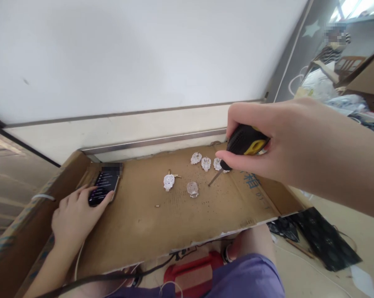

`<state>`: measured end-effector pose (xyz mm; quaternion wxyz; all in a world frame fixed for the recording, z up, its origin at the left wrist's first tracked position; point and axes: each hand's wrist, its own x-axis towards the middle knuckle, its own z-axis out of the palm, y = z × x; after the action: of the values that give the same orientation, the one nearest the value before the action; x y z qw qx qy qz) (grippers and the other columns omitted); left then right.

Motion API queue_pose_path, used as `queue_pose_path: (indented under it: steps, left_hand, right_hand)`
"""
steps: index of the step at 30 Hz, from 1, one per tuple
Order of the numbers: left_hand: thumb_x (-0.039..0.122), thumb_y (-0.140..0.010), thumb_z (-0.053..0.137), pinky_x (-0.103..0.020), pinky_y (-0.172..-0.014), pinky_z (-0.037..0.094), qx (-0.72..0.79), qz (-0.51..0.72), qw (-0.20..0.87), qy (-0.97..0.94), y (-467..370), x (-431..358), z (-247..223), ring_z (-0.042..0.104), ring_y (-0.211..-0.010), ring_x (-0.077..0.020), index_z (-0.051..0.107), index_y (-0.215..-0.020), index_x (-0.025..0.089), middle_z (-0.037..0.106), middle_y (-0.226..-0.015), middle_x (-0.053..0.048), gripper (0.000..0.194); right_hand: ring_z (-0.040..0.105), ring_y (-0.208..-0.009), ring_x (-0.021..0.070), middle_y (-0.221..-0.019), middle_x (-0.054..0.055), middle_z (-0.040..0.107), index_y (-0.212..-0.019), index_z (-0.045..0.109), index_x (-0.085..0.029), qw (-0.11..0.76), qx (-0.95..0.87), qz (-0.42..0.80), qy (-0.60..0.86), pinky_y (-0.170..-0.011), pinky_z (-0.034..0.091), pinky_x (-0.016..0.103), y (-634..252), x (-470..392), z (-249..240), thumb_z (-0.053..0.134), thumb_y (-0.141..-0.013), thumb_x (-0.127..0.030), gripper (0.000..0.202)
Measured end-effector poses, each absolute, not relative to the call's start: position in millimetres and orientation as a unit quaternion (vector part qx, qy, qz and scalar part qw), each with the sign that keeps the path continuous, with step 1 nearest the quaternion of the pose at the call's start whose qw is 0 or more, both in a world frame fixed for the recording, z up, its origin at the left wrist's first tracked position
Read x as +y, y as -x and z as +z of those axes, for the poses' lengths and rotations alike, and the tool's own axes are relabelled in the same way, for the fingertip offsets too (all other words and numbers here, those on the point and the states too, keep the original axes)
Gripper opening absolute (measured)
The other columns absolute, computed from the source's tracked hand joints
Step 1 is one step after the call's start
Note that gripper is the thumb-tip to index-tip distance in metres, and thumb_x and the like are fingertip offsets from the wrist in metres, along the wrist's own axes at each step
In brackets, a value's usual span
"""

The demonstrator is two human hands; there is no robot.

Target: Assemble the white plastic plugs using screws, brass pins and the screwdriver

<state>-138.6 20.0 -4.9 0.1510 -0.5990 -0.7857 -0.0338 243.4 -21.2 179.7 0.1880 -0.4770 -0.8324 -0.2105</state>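
Note:
My right hand [276,140] is wrapped round the black and yellow handle of a screwdriver [244,142]. Its shaft slants down left, the tip near the cardboard. Left of the tip lies a small translucent plastic piece [192,189]. Farther left is a white plug-like part [168,181] with brass-coloured metal strips beside it. Several similar white pieces with metal pins, one of them a pronged piece [206,163], sit in a row behind, the rightmost partly covered by my right hand. My left hand [76,213] grips the near end of a smartphone [104,186] with a lit, dark screen.
The cardboard sheet [133,231] lies across my lap, with a raised flap [34,231] at the left. A tiny metal bit [157,205] and dark specks lie on it. A white panel [143,58] stands behind. Cables run below; another person [332,45] is at the far right.

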Motion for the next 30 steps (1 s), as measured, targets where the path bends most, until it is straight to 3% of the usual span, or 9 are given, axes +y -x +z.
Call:
queue_pose_path:
  steps: [3,9,16,22,25,30]
  left_hand:
    - [0.059,-0.082,0.031,-0.044,-0.084,0.044,-0.778,-0.026,0.156,0.608,137.2,22.2,-5.7,0.049,-0.109,-0.0336,0.054,-0.114,0.017,0.054,-0.123,-0.012,0.058]
    - [0.062,-0.083,0.03,-0.044,-0.08,0.045,-0.782,-0.035,0.14,0.607,136.8,24.5,-6.2,0.052,-0.105,-0.0355,0.044,-0.127,0.01,0.057,-0.118,-0.018,0.069]
    - [0.057,-0.084,0.033,-0.044,-0.084,0.044,-0.764,-0.016,0.148,0.628,142.2,24.6,-9.1,0.048,-0.111,-0.0347,0.061,-0.11,0.018,0.051,-0.128,-0.012,0.055]
    - [0.057,-0.084,0.034,-0.044,-0.085,0.042,-0.742,-0.069,0.198,0.637,126.1,31.3,-6.8,0.05,-0.11,-0.0355,0.035,-0.135,0.007,0.053,-0.125,-0.021,0.072]
    - [0.054,-0.086,0.033,-0.041,-0.087,0.042,-0.709,-0.129,0.21,0.661,111.3,26.1,-2.8,0.053,-0.107,-0.032,0.044,-0.129,0.012,0.057,-0.12,-0.016,0.061]
    - [0.043,-0.087,0.039,-0.035,-0.09,0.042,-0.526,-0.202,0.066,0.823,57.5,18.1,-1.4,0.056,-0.103,-0.023,0.056,-0.114,0.021,0.063,-0.111,-0.007,0.039]
  right_hand:
    - [0.023,-0.034,0.0058,-0.043,-0.008,0.04,-0.067,0.04,-0.021,0.182,-0.829,-0.204,0.487,-0.033,0.013,0.019,-242.6,-21.9,179.9,0.063,-0.07,-0.035,0.027]
    - [0.029,-0.036,0.0088,-0.045,-0.007,0.041,-0.069,0.037,-0.022,0.168,-0.836,-0.198,0.484,-0.033,0.018,0.021,-236.9,-20.3,181.8,0.058,-0.076,-0.039,0.028]
    - [0.028,-0.037,0.0091,-0.045,-0.006,0.039,-0.068,0.036,-0.021,0.175,-0.838,-0.216,0.47,-0.033,0.017,0.021,-233.9,-22.6,180.8,0.058,-0.077,-0.042,0.032]
    - [0.027,-0.039,0.0094,-0.046,-0.006,0.04,-0.067,0.036,-0.02,0.177,-0.839,-0.203,0.472,-0.034,0.016,0.021,-234.3,-23.6,181.0,0.059,-0.076,-0.04,0.032]
    - [0.03,-0.04,0.0104,-0.048,-0.006,0.042,-0.068,0.037,-0.021,0.175,-0.838,-0.188,0.482,-0.035,0.017,0.022,-233.9,-22.5,180.1,0.058,-0.075,-0.036,0.027]
    - [0.038,-0.047,0.0075,-0.061,-0.007,0.051,-0.083,0.042,-0.024,0.18,-0.851,-0.118,0.479,-0.041,0.023,0.021,-228.2,-18.7,181.7,0.056,-0.074,-0.03,0.018]
